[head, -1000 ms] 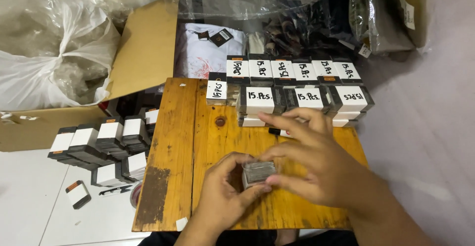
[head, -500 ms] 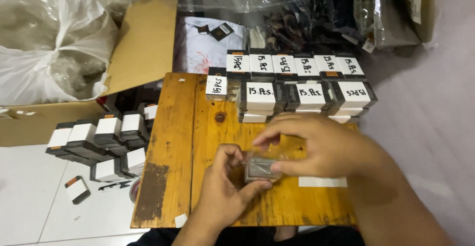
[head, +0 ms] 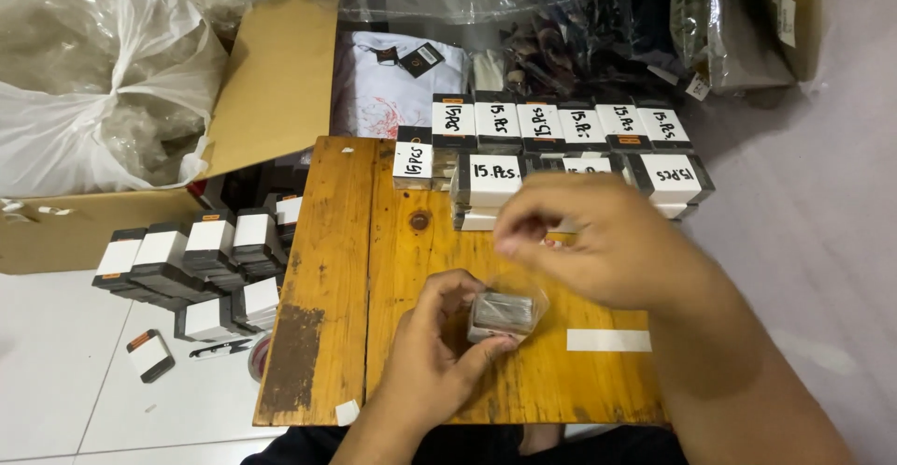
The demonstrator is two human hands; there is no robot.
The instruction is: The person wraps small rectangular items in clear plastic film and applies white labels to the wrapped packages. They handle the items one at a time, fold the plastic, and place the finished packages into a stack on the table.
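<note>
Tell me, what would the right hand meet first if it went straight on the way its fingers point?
Probably nothing on the board: the right hand points left, above the bare wooden board. Height is unclear, since the fingers are blurred.

We see small pack point(head: 502, 315) on surface point(head: 322, 334), front-ctr, in left hand point(head: 439, 357) | right hand point(head: 607, 241) above | labelled boxes point(head: 561, 147) at back | more boxes point(head: 201, 259) on floor, left | carton point(head: 271, 82) behind.
</note>
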